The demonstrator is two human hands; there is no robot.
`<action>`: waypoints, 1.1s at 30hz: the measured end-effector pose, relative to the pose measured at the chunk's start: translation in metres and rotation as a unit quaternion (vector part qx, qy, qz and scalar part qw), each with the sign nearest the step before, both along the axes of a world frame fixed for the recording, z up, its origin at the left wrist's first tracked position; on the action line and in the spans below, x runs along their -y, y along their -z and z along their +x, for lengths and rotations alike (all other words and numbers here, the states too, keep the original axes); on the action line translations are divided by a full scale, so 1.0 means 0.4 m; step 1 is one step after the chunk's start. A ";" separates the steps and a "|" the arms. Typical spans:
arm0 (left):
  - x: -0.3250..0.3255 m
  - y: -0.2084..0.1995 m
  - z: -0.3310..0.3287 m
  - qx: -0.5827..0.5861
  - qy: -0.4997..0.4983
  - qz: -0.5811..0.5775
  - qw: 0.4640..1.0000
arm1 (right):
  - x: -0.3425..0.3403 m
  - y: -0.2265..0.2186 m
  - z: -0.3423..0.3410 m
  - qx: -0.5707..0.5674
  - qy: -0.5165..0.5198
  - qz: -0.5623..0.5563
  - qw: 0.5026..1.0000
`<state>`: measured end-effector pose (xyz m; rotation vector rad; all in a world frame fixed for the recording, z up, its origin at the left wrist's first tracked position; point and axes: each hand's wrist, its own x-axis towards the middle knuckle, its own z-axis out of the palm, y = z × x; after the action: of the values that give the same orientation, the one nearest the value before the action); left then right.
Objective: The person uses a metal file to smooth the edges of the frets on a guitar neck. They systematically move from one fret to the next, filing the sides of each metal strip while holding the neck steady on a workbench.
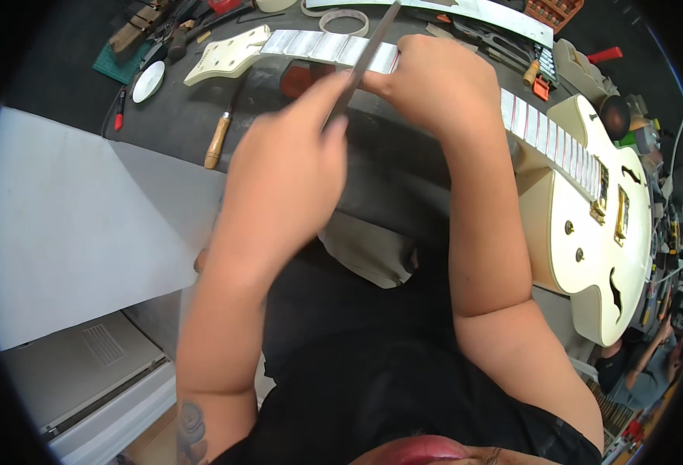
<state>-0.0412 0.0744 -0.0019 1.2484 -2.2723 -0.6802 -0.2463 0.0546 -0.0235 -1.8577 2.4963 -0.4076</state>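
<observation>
A cream hollow-body electric guitar [581, 232] lies across the bench, its body at the right and its headstock [229, 56] at the upper left. Pale tape covers the fingerboard [322, 46] between the frets. Closed around a dark, narrow file [368, 56], my left hand [291, 163] holds it slanting over the strip of frets; the hand is slightly blurred. My right hand [450, 85] is wrapped over the neck, beside the file, and hides that stretch of the fingerboard. Beneath the neck, a reddish block [299, 79] shows partly behind my left hand.
A wooden-handled tool [217, 143], a white bowl [149, 81] and a red-ended pen-like tool [119, 116] lie left of the neck. Beyond it are a tape roll [344, 22] and several hand tools. A large white panel [86, 225] stands at left. Another person [643, 372] is at lower right.
</observation>
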 end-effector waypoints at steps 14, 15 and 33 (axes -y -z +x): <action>0.113 0.033 -0.061 -0.011 0.014 -0.101 0.995 | 0.006 -0.010 0.020 0.001 -0.014 0.006 1.000; 0.113 0.039 -0.063 -0.016 0.011 -0.110 0.994 | 0.008 -0.002 0.015 -0.006 -0.019 -0.007 1.000; 0.063 0.017 -0.035 0.025 0.005 -0.063 0.998 | 0.008 -0.002 0.007 0.000 -0.004 0.028 1.000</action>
<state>-0.0551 0.0491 -0.0085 1.2085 -2.3244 -0.5047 -0.2435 0.0513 -0.0226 -1.8467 2.4732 -0.3336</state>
